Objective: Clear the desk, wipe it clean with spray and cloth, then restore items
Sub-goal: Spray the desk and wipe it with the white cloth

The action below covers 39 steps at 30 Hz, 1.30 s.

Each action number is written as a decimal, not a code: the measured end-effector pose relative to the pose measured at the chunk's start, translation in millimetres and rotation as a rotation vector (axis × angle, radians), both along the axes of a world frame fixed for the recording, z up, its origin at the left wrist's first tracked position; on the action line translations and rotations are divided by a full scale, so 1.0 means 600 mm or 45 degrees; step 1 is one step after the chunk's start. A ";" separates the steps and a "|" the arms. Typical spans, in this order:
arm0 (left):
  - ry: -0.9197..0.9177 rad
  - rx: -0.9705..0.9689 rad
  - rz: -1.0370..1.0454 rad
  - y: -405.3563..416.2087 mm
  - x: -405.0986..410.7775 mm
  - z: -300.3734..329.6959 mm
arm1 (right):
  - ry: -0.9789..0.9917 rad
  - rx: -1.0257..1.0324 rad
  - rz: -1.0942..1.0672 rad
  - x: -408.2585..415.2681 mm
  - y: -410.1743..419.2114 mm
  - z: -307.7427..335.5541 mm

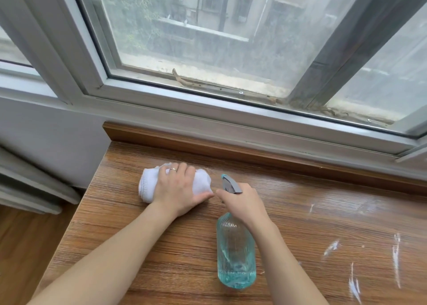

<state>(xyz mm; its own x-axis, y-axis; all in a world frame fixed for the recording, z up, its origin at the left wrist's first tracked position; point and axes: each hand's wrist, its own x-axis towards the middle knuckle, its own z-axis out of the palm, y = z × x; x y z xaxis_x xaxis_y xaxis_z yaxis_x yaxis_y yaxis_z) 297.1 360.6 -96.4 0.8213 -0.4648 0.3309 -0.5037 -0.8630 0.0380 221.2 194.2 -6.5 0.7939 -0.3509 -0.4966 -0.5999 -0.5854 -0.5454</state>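
**A:** What is your left hand doing?

**B:** Your left hand lies on the cloth. The fingers bend over it and press it down on the worktop. There is a ring on one finger. The cloth is white and rolled up. It sits near the back left part of the worktop, close to the wood strip under the window.

**A:** And your right hand?

**B:** Your right hand holds the neck of the bottle. Its fingers are curled round the top, by the grey sprayer. The nozzle points away from you, toward the window, just beside the cloth. The bottle is see-through blue with ridges, and there is a little blue water at the bottom.

**A:** Are your hands close?

**B:** Yes, side by side, almost touching.

**A:** What else is on the worktop?

**B:** White streaks on the right side.
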 end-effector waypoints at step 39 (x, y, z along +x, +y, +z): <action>0.183 0.099 0.004 -0.060 0.006 0.027 | -0.144 -0.069 0.100 -0.102 -0.029 0.026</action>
